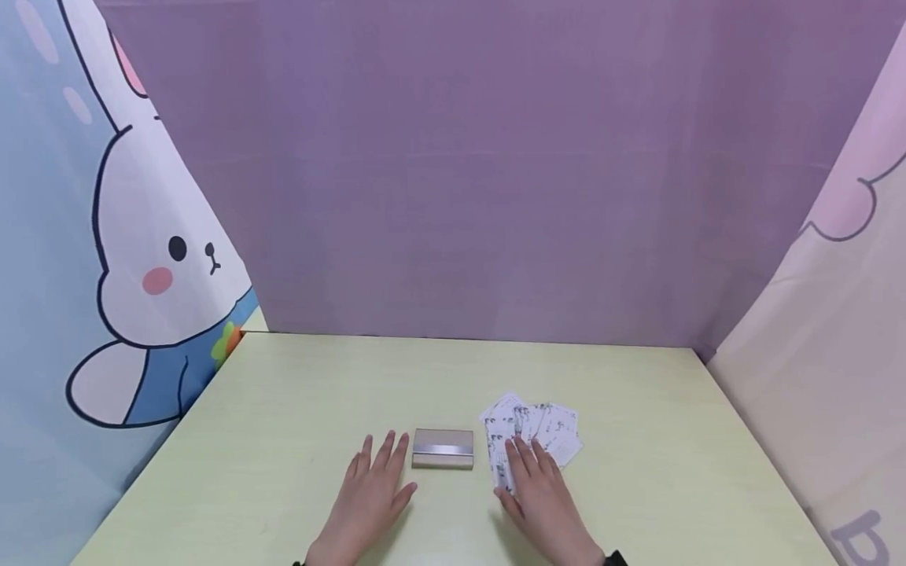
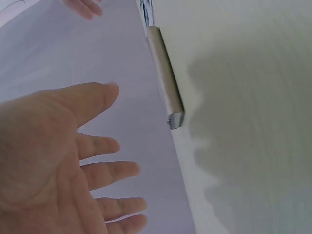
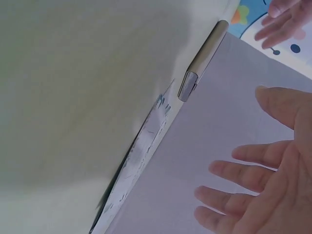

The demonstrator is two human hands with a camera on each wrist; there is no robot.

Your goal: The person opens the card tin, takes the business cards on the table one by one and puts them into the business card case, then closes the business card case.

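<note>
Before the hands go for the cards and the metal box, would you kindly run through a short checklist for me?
1. Left hand free, holding nothing: ok.
2. Right hand free: ok, fingers straight, over the near edge of the cards; contact cannot tell.
3. Playing cards gathered into a stack: not ok, fanned out on the table.
4. Metal box within reach between both hands: ok.
5. Box open to take cards: cannot tell.

Silver box, pale-green table
</note>
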